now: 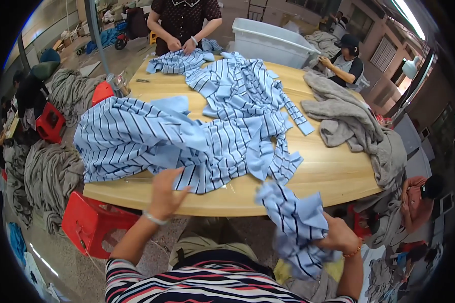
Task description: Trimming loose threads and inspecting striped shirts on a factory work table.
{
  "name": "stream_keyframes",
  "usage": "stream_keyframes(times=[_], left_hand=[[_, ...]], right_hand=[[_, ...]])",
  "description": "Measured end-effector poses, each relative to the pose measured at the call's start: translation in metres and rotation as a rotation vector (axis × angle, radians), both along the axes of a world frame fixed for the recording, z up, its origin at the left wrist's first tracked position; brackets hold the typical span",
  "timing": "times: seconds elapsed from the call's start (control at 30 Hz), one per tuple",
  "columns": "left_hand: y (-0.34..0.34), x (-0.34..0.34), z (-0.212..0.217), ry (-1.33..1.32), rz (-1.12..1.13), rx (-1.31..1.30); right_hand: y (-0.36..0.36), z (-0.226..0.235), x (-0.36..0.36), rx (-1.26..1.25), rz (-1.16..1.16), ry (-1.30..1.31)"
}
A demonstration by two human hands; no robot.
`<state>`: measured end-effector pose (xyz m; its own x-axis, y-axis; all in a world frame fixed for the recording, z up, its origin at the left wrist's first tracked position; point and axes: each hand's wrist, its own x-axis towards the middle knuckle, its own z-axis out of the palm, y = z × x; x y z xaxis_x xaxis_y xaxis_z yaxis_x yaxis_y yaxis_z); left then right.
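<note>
A light-blue garment with dark stripes [301,214] hangs bunched off the table's near edge, partly smeared by motion. My right hand [340,235] is closed on its right side, with the fingertips hidden behind the cloth. My left hand [166,194] is raised over the table's near edge with fingers apart and nothing in it. Just beyond it lies a large heap of the same blue striped garments [141,136], spread across the left and middle of the wooden table [338,174].
Across the table a person's hands [182,45] handle another blue striped piece. Grey fleecy cloth [338,113] drapes over the right side. Beyond stands a white plastic bin [273,43]. A red stool [88,222] is by my left side. Small snips [143,81] lie at the far left.
</note>
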<state>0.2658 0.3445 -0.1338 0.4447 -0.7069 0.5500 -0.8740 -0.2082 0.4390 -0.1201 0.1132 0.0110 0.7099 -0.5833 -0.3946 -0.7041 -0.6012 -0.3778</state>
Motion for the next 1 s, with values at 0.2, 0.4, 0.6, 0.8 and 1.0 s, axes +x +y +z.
stream_keyframes(times=[0.2,0.4,0.6,0.8,1.0], left_hand=[[0.059,0.038,-0.081,-0.044,0.330,0.214],[0.059,0.034,-0.068,-0.021,0.337,0.268],[0.055,0.033,-0.058,0.091,0.345,0.348],[0.050,0.032,-0.053,0.100,0.320,0.330],[0.044,0.037,-0.048,0.115,0.341,0.309]], right_hand=[[-0.069,0.031,-0.034,-0.277,-0.016,0.358],[-0.244,0.121,0.166,-0.806,0.010,0.397],[-0.289,0.218,0.485,-1.072,0.218,-1.637],[-0.274,0.049,0.502,-0.760,0.305,-1.311],[-0.150,-0.053,0.428,-0.257,0.469,-0.818]])
